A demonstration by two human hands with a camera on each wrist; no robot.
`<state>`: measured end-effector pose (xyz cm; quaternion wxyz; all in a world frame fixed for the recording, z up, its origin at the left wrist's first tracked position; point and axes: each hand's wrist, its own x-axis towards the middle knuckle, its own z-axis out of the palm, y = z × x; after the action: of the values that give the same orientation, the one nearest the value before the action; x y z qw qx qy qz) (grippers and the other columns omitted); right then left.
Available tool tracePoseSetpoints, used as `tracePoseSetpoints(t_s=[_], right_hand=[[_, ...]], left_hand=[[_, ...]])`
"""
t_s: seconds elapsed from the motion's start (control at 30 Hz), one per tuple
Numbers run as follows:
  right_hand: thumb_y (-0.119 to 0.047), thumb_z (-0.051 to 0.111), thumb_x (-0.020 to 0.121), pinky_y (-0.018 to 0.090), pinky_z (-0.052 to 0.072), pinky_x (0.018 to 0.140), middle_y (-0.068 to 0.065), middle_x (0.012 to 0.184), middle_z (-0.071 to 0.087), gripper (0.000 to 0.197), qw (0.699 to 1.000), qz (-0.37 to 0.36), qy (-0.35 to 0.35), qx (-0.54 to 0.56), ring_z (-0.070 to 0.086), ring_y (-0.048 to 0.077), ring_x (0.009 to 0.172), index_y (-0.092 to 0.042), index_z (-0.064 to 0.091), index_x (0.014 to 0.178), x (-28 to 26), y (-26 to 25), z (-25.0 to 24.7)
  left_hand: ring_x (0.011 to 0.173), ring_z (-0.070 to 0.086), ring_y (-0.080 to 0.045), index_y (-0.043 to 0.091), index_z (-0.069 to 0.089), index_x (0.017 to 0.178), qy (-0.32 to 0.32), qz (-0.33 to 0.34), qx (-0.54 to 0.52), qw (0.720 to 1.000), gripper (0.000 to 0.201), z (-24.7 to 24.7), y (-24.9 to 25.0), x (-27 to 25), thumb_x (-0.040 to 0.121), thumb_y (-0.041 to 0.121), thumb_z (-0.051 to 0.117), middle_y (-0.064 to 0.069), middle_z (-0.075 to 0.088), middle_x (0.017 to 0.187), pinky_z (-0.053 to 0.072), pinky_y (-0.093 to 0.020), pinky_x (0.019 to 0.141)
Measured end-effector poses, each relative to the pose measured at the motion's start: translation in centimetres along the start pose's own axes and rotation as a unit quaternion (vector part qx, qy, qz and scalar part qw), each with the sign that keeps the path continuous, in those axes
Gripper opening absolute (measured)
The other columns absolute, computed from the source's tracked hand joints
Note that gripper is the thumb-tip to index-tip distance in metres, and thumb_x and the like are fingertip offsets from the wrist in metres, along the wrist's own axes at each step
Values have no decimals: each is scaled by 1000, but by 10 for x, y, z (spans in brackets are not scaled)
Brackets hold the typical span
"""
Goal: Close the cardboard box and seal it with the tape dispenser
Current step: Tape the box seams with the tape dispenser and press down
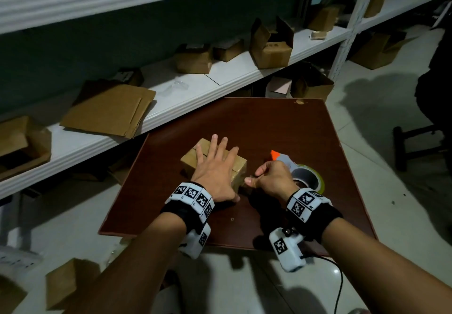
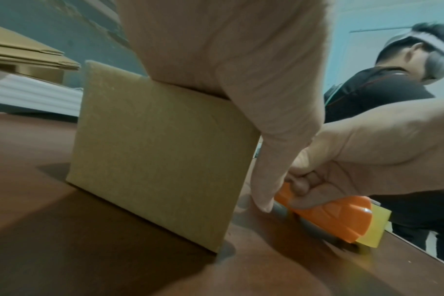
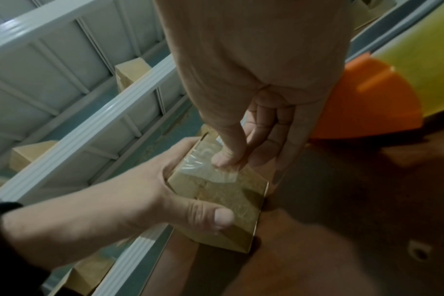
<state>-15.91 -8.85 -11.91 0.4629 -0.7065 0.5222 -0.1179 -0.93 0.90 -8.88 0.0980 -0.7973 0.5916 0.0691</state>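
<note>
Head view showed the small cardboard box [image 1: 215, 164] near the middle of the brown table [image 1: 281, 128], flaps down. The left hand [image 1: 215, 169] lay flat on its top, fingers straight and spread, thumb against the near side. The right hand [image 1: 271, 178] had its fingers curled, thumb pressing a strip of clear tape [image 3: 213, 170] onto the box's side; the tape dispenser [image 1: 300, 174] lay just beside it. The box looked light and fairly stiff, likely to slide on the smooth table, so steadying it from above seemed wise.
</note>
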Motion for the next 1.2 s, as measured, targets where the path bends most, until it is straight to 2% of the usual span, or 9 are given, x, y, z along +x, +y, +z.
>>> tracePoseSetpoints(t_s=[0.13, 0.27, 0.5, 0.7, 0.83, 0.97, 1.07, 1.13, 1.2], right_hand=[[-31, 93, 72, 38, 55, 79, -1, 81, 70, 34, 1000, 2, 2, -8, 67, 21, 85, -21, 62, 77, 3, -2, 9], [-28, 91, 75, 32, 47, 69, -1, 80, 68, 30, 1000, 4, 2, -8, 65, 20, 81, -19, 63, 79, 6, -4, 16], [-22, 92, 73, 44, 56, 82, 7, 83, 74, 32, 1000, -14, -11, -10, 71, 27, 85, -19, 60, 79, 13, -7, 21], [-6, 83, 84, 44, 56, 76, 6, 70, 68, 25, 995, -25, -62, 67, 65, 19, 64, -10, 58, 86, 13, 0, 22], [-13, 76, 92, 39, 56, 71, 13, 71, 74, 21, 991, -32, -96, 90, 66, 18, 58, -7, 56, 90, 9, 9, 26], [-17, 79, 88, 37, 55, 77, 3, 73, 77, 22, 995, -66, -53, -55, 73, 17, 71, -15, 58, 83, 8, 14, 32], [-26, 83, 84, 34, 48, 73, 1, 85, 72, 25, 988, -71, -57, -125, 67, 22, 86, -18, 60, 84, 8, 8, 30], [-31, 88, 78, 33, 45, 73, 0, 91, 67, 36, 983, -63, -72, -158, 65, 23, 93, -17, 59, 94, 9, -1, 23], [-31, 94, 70, 36, 50, 79, 5, 106, 65, 59, 971, -66, -83, -213, 65, 28, 107, -14, 56, 113, 9, -10, 12]], left_hand=[[157, -29, -37, 24, 0, 167, -2, 2, 1, 1000, 140, 0, 0, 0, 65, 75, 80, -10, -17, 175, -5, -72, 123], [158, -28, -37, 23, 0, 167, 4, 4, -1, 1000, 139, 0, 0, -1, 65, 74, 80, -10, -14, 175, -4, -72, 123], [158, -26, -37, 22, 3, 167, 9, 13, -13, 1000, 138, 1, -2, -1, 64, 80, 75, -12, -9, 176, -7, -74, 122], [158, -25, -38, 20, 6, 166, 6, 14, -13, 1000, 138, 0, -1, -1, 64, 81, 75, -13, -8, 175, -7, -75, 121], [158, -26, -38, 20, 5, 167, 2, 17, -12, 1000, 138, -4, 0, -3, 65, 80, 76, -13, -8, 176, -8, -72, 122], [158, -26, -35, 15, -4, 167, 7, 31, -13, 999, 144, -3, -2, -4, 66, 79, 77, -13, -12, 175, -7, -67, 125], [158, -28, -32, 4, -13, 165, 19, 33, -30, 999, 147, 0, -4, -3, 72, 70, 79, -16, -22, 173, -7, -61, 128], [157, -31, -32, 2, -11, 165, 15, 37, -37, 998, 145, 0, -7, -3, 74, 65, 82, -18, -28, 171, -9, -58, 129], [156, -33, -32, 6, -8, 166, 7, 55, -55, 997, 144, -2, -12, -5, 72, 62, 87, -17, -32, 169, -8, -55, 130]])
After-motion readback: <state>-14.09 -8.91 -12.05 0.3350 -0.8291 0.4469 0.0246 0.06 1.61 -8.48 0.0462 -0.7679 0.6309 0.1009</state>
